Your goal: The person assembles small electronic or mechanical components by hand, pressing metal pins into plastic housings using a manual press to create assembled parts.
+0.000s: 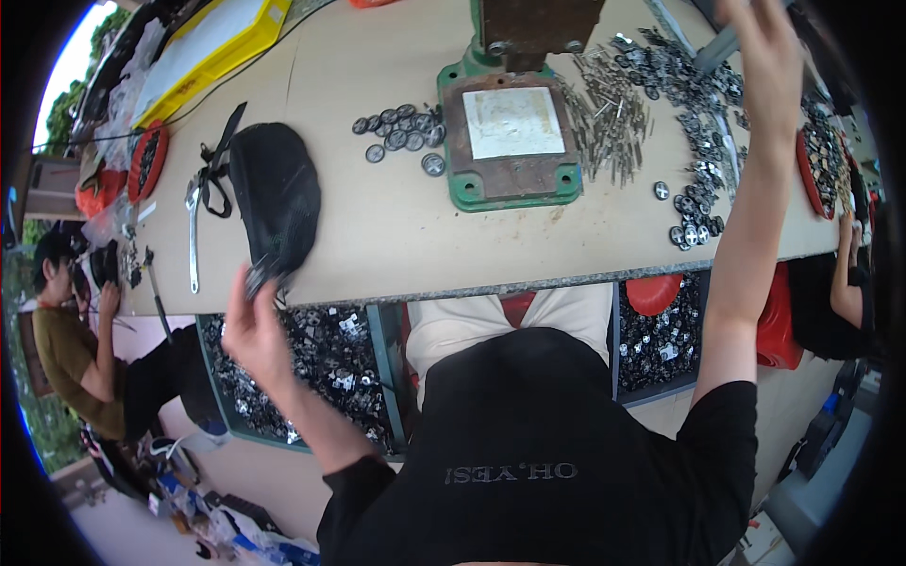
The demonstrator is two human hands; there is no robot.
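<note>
A beige bench [377, 250] spans the workplace, with a seated person [71, 349] at its left end and another person, partly seen, on the right. Under its near edge are two bins of small dark and silver parts, the left bin [386, 377] larger than the right bin [616, 344]. The green press [458, 174] stands at the far middle, a pale sheet on its base. A yellow tray [267, 33] lies far left, and a black pouch [274, 189] on the left half of the bench.

The right hand [769, 47] is raised at the far right, beside the end of a grey rod [719, 51]; I cannot tell whether its fingers are closed around it. The left hand [255, 330] is at the near left, just by the pouch's near end, thumb and fingers pinched on dark bits [257, 274]. These are small, thin and blurred, with a dull metallic look.

Right of the press lies a heap of slim metal pins [609, 118], with a long spread of dark and silver parts [698, 132] beyond it. A wrench [193, 236] lies left of the pouch. Smallest are the round dark discs [406, 127], loosely grouped just left of the press.
</note>
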